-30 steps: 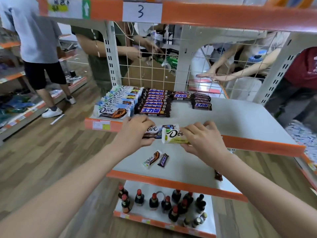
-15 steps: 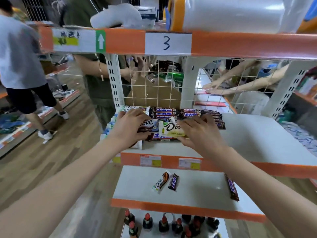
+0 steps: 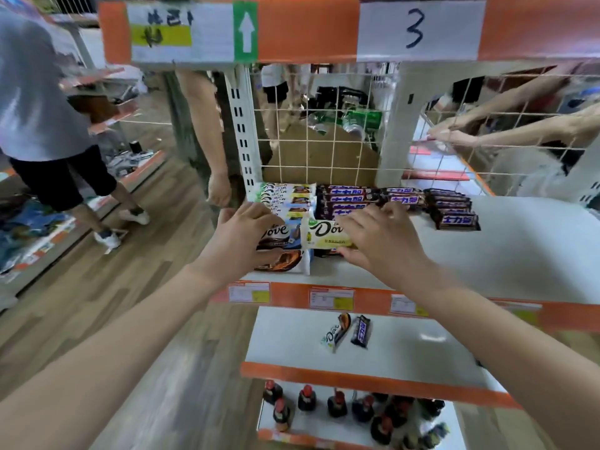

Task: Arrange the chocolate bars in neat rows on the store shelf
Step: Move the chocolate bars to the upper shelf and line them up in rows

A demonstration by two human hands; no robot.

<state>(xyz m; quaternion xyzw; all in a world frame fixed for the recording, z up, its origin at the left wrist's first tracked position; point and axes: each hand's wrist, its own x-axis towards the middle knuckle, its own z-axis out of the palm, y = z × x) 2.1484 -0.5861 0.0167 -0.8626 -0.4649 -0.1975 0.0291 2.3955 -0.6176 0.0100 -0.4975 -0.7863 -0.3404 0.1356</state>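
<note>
**Two Dove bars carried up to the stocked shelf**

Where the two bars hung in front of the shelf's orange lip a second ago, they now sit over the front of the stocked shelf [image 3: 506,254], so placement is close. The left hand [image 3: 242,240] pinches a blue-and-brown Dove bar [image 3: 276,235], thumb beneath and fingers on top. The right hand [image 3: 380,245] pinches a white-and-yellow Dove bar [image 3: 326,235] in the same way. The two bars touch end to end.

Landmark: the Dove row [image 3: 287,198] at the shelf's rear left.
- The held bars hover at the front end of this row, above a brown Dove bar [image 3: 285,263] lying at the edge.
- Just right of the row stands the Snickers row [image 3: 344,198]; further right, a shorter Snickers stack [image 3: 453,211].
- Beyond that stack the shelf is bare, giving ample room.
- Behind the row a wire grid [image 3: 324,151] blocks rearward travel.
- Below it, on the lower shelf [image 3: 422,345], two loose bars [image 3: 347,331] await collection.

Judgement: the orange lip is near; bars set too far forward could slide off.
</note>
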